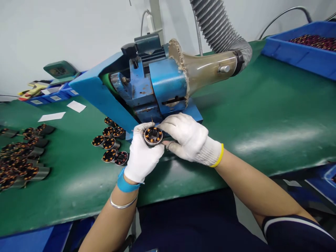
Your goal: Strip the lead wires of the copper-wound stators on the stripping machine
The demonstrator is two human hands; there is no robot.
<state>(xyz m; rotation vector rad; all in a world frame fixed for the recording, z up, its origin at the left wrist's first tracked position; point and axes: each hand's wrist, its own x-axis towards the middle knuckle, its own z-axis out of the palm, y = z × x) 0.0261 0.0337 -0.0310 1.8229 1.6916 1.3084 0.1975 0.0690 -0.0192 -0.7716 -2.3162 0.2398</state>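
A round motor stator (pixel 153 135) with copper windings sits between my two white-gloved hands, in front of the blue belt machine. My left hand (pixel 144 148) is wrapped round its left and near side. The fingers of my right hand (pixel 185 136) are closed against its right side, thumb below and fingers above. Thin wire ends stick out at the stator's top and left. Just left of my left hand stand several more stators (pixel 109 143) in a small group.
The blue machine (pixel 168 80) has a duct (pixel 207 71) leading to a grey hose (pixel 223 28). Many stators (pixel 23 157) crowd the left of the green table (pixel 236 115). A blue bin (pixel 301 56) of small parts stands at back right; small blue trays (pixel 56 96) and paper slips (pixel 52 116) lie back left.
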